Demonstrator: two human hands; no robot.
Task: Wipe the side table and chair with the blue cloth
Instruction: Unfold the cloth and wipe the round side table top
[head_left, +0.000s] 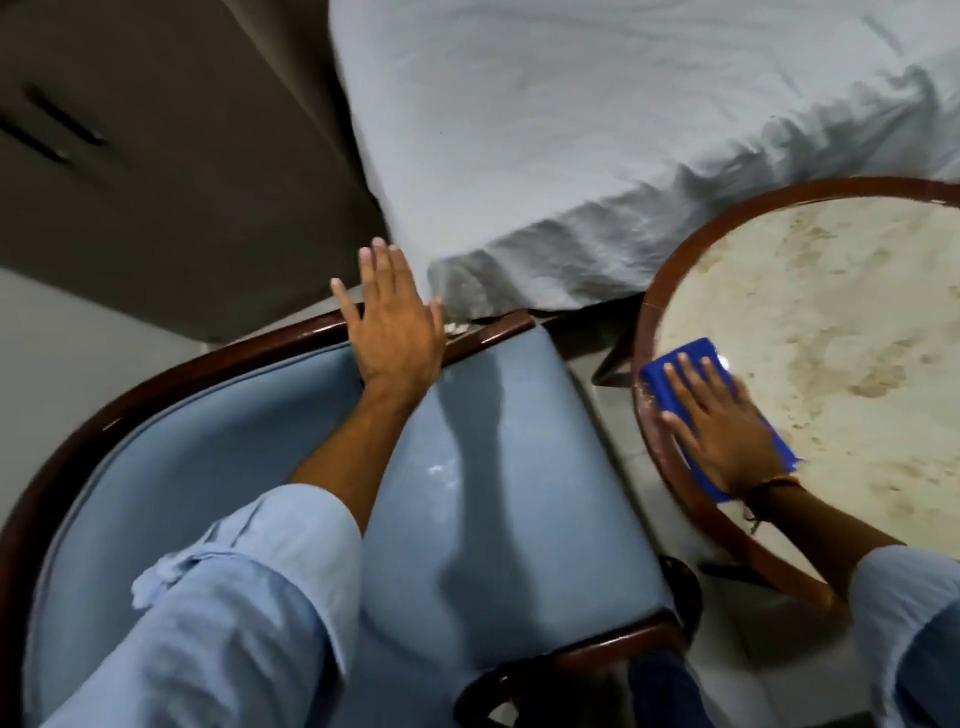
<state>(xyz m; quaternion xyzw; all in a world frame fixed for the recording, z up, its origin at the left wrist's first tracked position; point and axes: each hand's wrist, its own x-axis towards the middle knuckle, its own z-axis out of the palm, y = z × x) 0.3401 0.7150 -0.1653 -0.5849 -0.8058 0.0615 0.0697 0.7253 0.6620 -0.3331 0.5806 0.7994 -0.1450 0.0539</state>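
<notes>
The blue cloth (675, 371) lies flat on the near left part of the round side table (841, 322), which has a pale marbled top and a dark wooden rim. My right hand (719, 421) presses down on the cloth with fingers spread, covering much of it. The chair (498, 467), light blue padding in a dark curved wooden frame, fills the lower left. My left hand (387, 317) hovers flat over the chair's wooden arm rail with fingers apart, holding nothing.
A bed with a rumpled white sheet (597, 130) stands behind the chair and table. A grey cabinet with dark handles (130, 156) is at the upper left. Pale floor tiles (597, 364) show in the narrow gap between chair and table.
</notes>
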